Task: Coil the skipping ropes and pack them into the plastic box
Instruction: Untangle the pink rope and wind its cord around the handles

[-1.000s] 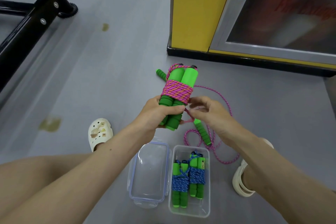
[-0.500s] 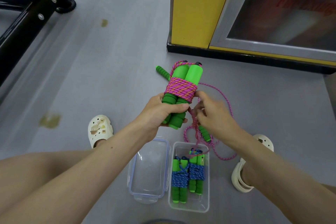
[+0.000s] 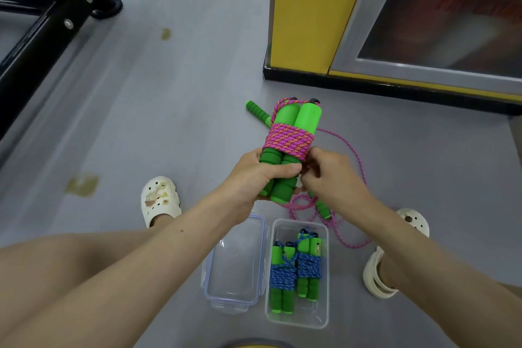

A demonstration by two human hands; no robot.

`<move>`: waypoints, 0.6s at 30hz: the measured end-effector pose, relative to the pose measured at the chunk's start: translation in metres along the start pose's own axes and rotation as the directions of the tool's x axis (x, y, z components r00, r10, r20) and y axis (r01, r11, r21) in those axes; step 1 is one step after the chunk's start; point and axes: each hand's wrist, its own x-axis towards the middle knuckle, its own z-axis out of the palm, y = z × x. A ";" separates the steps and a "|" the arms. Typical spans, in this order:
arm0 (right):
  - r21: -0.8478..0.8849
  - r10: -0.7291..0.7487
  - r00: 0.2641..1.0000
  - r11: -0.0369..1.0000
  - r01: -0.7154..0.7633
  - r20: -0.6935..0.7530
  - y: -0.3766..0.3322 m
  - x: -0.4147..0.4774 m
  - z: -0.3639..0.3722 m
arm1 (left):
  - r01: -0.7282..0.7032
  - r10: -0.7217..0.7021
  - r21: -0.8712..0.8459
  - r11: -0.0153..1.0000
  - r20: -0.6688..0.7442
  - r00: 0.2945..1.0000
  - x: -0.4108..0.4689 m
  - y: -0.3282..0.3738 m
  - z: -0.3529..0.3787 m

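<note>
My left hand [image 3: 254, 175] grips the lower foam ends of two green handles held upright, with a pink skipping rope [image 3: 288, 140] wound round their middle. My right hand [image 3: 330, 178] is against the bundle's right side, fingers curled at the rope end just below the windings. On the floor behind lies another pink rope [image 3: 353, 167], loose, with its green handles [image 3: 255, 110] apart. The clear plastic box [image 3: 322, 316] stands below my hands and holds two coiled blue ropes [image 3: 293, 271] with green handles.
The box's clear lid [image 3: 236, 260] lies just left of the box. My feet in white clogs [image 3: 159, 198] flank the spot. A yellow cabinet [image 3: 308, 14] stands at the back right, a black metal frame [image 3: 42, 25] at the back left.
My right hand has moved from pulling the rope end out to the side to pressing in close under the windings. The bundle has lifted slightly.
</note>
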 end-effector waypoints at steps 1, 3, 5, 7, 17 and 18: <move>-0.026 0.012 1.000 1.000 -0.012 0.016 -0.001 0.000 -0.001 | -0.002 0.002 0.006 1.000 -0.001 1.000 0.000 -0.001 0.001; -0.046 0.047 0.997 0.998 -0.044 0.056 0.000 0.000 -0.001 | -0.023 0.023 0.029 0.999 -0.023 0.999 0.000 -0.002 0.003; -0.028 0.092 0.991 0.996 -0.090 0.095 0.004 0.000 -0.002 | -0.051 0.053 0.031 0.998 -0.064 0.997 0.001 -0.001 0.002; 0.009 0.132 0.982 0.991 -0.134 0.132 0.012 0.001 -0.003 | -0.074 0.077 0.029 0.997 -0.128 0.989 0.002 0.002 -0.002; -0.058 0.293 0.945 0.956 -0.288 0.146 0.054 -0.014 -0.023 | -0.126 0.132 0.044 0.991 -0.456 0.880 0.008 0.012 -0.039; -0.092 0.314 0.938 0.948 -0.303 0.144 0.060 -0.017 -0.027 | -0.127 0.132 0.043 0.991 -0.485 0.865 0.009 0.014 -0.044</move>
